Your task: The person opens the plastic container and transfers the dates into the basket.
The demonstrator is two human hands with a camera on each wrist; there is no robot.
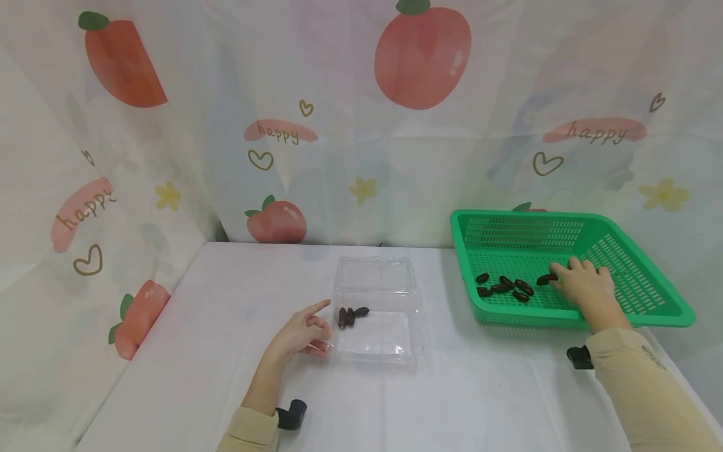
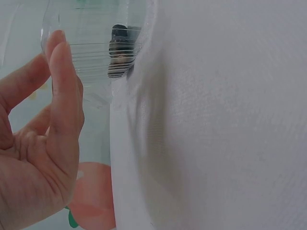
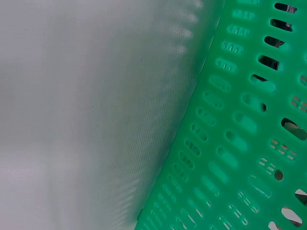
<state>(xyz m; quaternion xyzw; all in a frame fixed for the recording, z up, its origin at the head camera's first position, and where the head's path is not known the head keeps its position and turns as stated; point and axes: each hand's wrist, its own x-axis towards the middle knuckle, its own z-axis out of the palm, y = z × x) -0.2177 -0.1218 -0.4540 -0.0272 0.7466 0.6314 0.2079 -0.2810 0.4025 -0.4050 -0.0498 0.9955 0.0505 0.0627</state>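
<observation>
On the right, my right hand (image 1: 587, 290) reaches into a green plastic basket (image 1: 570, 317) and pinches a dark brown date (image 1: 545, 279) between thumb and fingertips. Several more dates (image 1: 501, 287) lie on the basket floor to its left. A clear plastic clamshell box (image 1: 375, 348) stands with its lid (image 1: 375, 274) raised, and 3 dates (image 1: 350, 317) sit at its left side. Beside that left wall is my left hand (image 1: 302, 333), fingers loosely bent; in the left wrist view its fingers (image 2: 64, 91) are at the ribbed clear wall. The right wrist view shows only the basket's slotted side (image 3: 225, 158), hiding the hand.
A white cloth (image 1: 214, 351) covers the table. Behind it and to the left hangs a printed curtain (image 1: 333, 75) with fruit and hearts. The basket stands near the table's back right, its rim higher than the box.
</observation>
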